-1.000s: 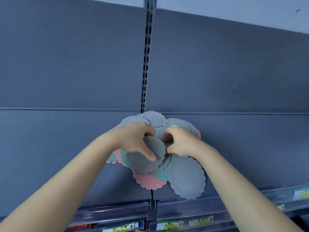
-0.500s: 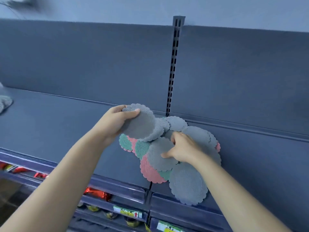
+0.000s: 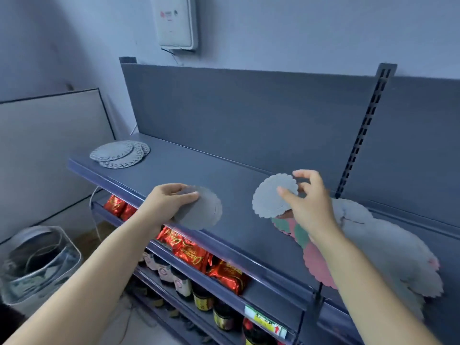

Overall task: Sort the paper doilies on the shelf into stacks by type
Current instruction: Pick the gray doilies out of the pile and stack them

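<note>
On the dark shelf (image 3: 239,190) my left hand (image 3: 169,202) grips a round grey doily (image 3: 201,212), held low over the shelf's front part. My right hand (image 3: 308,205) pinches another round grey doily (image 3: 271,200) lifted above the mixed pile (image 3: 388,247) of grey, pink and green doilies at the right. The pile's left part is hidden by my right forearm. A stack of lacy grey doilies (image 3: 119,154) lies at the shelf's far left end.
Below the shelf, red snack bags (image 3: 196,255) and jars (image 3: 184,282) fill the lower shelves. A slotted upright (image 3: 363,125) rises behind the pile. A bin (image 3: 37,265) stands on the floor at the left. A white box (image 3: 176,21) hangs on the wall.
My left hand carried a grey doily leftward away from the pile. My right hand lifted another grey doily off the pile. The view swung left, showing the far stack.
</note>
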### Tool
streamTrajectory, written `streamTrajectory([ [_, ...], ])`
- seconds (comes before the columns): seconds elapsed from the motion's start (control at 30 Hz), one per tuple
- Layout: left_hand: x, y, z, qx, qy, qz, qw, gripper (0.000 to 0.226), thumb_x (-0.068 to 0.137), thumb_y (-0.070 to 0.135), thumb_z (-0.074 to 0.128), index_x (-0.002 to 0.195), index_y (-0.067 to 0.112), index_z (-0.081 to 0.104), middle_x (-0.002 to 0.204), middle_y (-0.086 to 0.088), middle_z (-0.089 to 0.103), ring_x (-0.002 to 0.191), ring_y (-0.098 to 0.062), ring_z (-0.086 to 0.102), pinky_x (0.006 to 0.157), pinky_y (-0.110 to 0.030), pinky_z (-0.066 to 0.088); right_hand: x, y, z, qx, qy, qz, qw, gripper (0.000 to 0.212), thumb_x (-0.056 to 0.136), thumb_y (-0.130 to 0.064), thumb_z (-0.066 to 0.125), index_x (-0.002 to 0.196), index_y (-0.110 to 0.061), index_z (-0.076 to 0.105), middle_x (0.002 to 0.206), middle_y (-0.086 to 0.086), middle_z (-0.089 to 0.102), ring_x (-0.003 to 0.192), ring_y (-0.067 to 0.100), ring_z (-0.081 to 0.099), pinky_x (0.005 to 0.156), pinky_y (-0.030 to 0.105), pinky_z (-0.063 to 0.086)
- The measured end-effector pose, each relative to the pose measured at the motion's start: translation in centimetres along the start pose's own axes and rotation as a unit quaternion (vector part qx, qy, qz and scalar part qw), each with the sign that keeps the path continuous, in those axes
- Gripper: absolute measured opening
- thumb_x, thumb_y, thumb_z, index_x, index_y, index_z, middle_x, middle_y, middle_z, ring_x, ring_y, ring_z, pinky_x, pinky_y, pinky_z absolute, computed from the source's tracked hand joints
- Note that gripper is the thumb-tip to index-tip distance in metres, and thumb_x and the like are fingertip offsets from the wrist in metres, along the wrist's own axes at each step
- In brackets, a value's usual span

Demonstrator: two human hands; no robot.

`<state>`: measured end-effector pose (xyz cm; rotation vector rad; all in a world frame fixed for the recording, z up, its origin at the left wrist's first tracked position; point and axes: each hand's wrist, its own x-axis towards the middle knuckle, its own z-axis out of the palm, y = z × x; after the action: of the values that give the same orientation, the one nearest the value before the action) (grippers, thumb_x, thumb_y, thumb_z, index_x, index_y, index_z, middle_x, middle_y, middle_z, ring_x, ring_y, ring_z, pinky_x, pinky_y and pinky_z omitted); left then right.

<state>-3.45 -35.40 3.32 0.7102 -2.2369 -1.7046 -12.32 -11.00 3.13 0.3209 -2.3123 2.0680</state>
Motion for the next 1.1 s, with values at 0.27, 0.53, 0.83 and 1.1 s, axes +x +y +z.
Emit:
streamTrajectory([
  [0.27, 5.9, -6.1, -14.6, -0.083, 0.032, -0.05, 0.995, 0.017, 0.09, 0.007, 0.061, 0.106, 0.005, 0.065, 0.087, -0.009, 0.067, 0.072, -0.02, 0.062, 0.049, -0.022, 0.053, 0.0, 0.8, 18.6, 0.098, -0.075, 0.119, 0.985, 0.028, 0.09, 0.004, 0.058, 0.114, -0.009, 0.052, 0.114, 0.017, 0.062, 0.101, 0.028, 0.062, 0.053, 0.031, 0.059],
  [0.53, 17.4, -7.0, -18.4, -0.172, -0.014, -0.065, 0.983, 0.035, 0.091, -0.014, 0.046, 0.115, 0.012, 0.051, 0.086, -0.007, 0.058, 0.073, -0.023, 0.06, 0.05, -0.023, 0.057, 4.8, 2.6, 25.2, 0.097, -0.032, 0.171, 0.98, 0.043, 0.088, 0.01, 0.052, 0.12, -0.018, 0.047, 0.12, 0.014, 0.054, 0.1, 0.027, 0.06, 0.056, 0.035, 0.059],
  [0.83, 30.6, -7.7, -14.6, 0.006, -0.049, -0.005, 0.999, 0.052, 0.084, -0.012, 0.06, 0.132, 0.005, 0.052, 0.073, -0.004, 0.05, 0.064, -0.02, 0.059, 0.067, -0.027, 0.06, 14.4, 3.7, 28.3, 0.103, -0.002, 0.178, 0.979, 0.039, 0.083, 0.007, 0.061, 0.114, -0.012, 0.045, 0.114, 0.016, 0.058, 0.093, 0.027, 0.062, 0.054, 0.032, 0.059],
  [1.1, 38.3, -7.0, -12.7, 0.244, -0.045, 0.157, 0.956, 0.037, 0.081, 0.008, 0.07, 0.117, 0.012, 0.065, 0.095, -0.002, 0.063, 0.08, -0.014, 0.053, 0.075, -0.017, 0.036, 19.1, 4.2, 32.5, 0.126, 0.012, 0.15, 0.981, 0.049, 0.085, 0.007, 0.061, 0.122, -0.023, 0.047, 0.117, 0.011, 0.059, 0.106, 0.028, 0.061, 0.067, 0.035, 0.06],
])
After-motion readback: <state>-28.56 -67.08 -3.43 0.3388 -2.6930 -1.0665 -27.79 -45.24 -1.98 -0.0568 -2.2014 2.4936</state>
